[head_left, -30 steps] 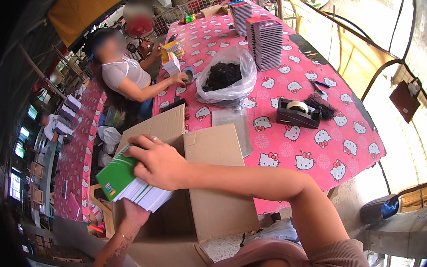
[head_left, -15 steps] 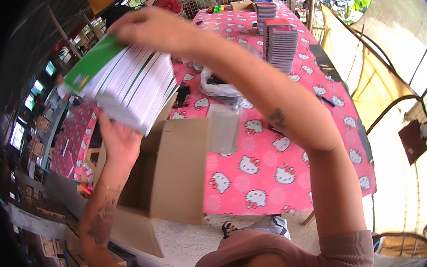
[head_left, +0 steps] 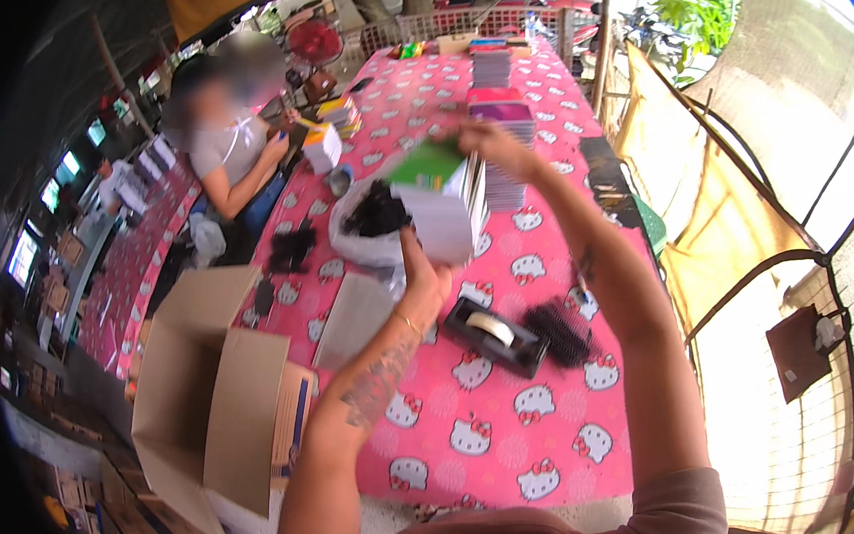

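Observation:
A thick stack of green-covered booklets [head_left: 436, 213] is held above the table between my two hands. My left hand [head_left: 428, 285] supports it from below, fingers partly hidden behind the white page edges. At its far upper end, my right hand [head_left: 496, 150] grips the top, blurred by motion. Just beyond and to the right rises a tall pile of booklets [head_left: 514, 133] with a purple cover on top. Another booklet pile [head_left: 491, 68] stands farther back. Beside the held stack lies a whitish plastic bag [head_left: 350, 246] with something black in it.
An open cardboard box [head_left: 246, 403] stands at the table's left edge. A tape dispenser [head_left: 495, 335] and a black bristly object [head_left: 560, 333] lie on the pink tablecloth [head_left: 533, 446]. Across the left side sits a co-worker [head_left: 230, 151], near small booklet stacks [head_left: 323, 146].
Both hands have carried the booklet stack rightward from above the cardboard box to over the table, beside the tall pile. The view has shifted, bringing the co-worker and tape dispenser into sight.

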`<state>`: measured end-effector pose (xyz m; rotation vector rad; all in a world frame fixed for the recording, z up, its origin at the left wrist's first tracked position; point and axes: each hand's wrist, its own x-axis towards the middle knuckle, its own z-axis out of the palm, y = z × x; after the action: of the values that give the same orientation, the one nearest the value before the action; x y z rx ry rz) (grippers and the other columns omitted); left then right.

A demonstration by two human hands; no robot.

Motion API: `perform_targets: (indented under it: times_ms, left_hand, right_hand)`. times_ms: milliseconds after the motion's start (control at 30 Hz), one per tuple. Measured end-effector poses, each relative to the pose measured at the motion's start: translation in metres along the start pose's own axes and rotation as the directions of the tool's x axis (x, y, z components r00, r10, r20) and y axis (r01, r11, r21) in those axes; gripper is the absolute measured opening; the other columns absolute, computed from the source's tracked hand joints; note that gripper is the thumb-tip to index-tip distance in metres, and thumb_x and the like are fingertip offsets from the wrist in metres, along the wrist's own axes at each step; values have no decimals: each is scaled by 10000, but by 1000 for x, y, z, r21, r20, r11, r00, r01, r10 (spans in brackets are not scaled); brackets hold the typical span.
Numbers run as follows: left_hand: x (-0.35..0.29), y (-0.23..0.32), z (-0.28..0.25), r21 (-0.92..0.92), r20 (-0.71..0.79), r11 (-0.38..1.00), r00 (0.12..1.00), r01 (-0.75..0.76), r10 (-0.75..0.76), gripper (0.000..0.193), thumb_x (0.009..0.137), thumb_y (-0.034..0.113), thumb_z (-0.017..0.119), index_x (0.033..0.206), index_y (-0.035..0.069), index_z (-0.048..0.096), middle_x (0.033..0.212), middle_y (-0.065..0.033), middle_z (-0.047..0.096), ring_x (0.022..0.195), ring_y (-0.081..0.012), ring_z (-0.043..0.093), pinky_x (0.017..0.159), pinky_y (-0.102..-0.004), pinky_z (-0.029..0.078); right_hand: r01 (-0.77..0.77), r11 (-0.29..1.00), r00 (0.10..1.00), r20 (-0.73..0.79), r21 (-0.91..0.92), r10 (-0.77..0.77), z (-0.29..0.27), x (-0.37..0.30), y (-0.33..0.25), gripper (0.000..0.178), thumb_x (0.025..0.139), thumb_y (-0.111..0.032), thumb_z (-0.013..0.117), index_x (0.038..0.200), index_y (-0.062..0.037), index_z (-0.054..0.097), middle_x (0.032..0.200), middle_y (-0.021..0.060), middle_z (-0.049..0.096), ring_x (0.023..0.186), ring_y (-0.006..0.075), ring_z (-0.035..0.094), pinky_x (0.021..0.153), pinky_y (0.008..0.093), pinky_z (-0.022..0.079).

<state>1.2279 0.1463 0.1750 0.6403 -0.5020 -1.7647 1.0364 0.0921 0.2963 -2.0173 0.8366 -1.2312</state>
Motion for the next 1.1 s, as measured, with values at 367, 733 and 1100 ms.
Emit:
perform_targets:
  times_ms: [367, 733, 1100]
  left_hand:
    - [106, -97, -96, -13, -272, 969, 932, 247, -241, 504, 943, 516, 394, 1289, 180, 542, 1343, -39, 555, 1237, -291, 537, 991, -621, 416]
    - [129, -76, -120, 721, -341, 499, 873, 480, -348, 623, 944, 616, 392, 1456, 262, 412, 1449, -104, 482, 1292, -399, 461, 1018, -668, 310]
    - [-19, 283, 89, 617, 782, -2, 613, -787, 107, 372, 986, 382, 553, 833, 46, 600, 690, 11, 554, 659, -87, 542, 596, -265, 430]
  right_hand:
    - [-319, 862, 922, -83, 394, 379, 8, -68, 167, 402, 837, -110, 491, 1195, -17, 650, 1130, 48, 639, 1011, 147, 559, 945, 302, 424]
    - [-347, 891, 936, 42, 292, 351, 22, -81, 201, 431, 815, -151, 528, 1212, -42, 656, 1207, 61, 609, 1096, 178, 552, 1003, 317, 401]
    - [-174, 822, 947, -321, -543, -12, 22, -49, 150, 383, 752, -62, 662, 1134, -43, 683, 1274, 174, 590, 1255, 348, 490, 1080, 435, 370]
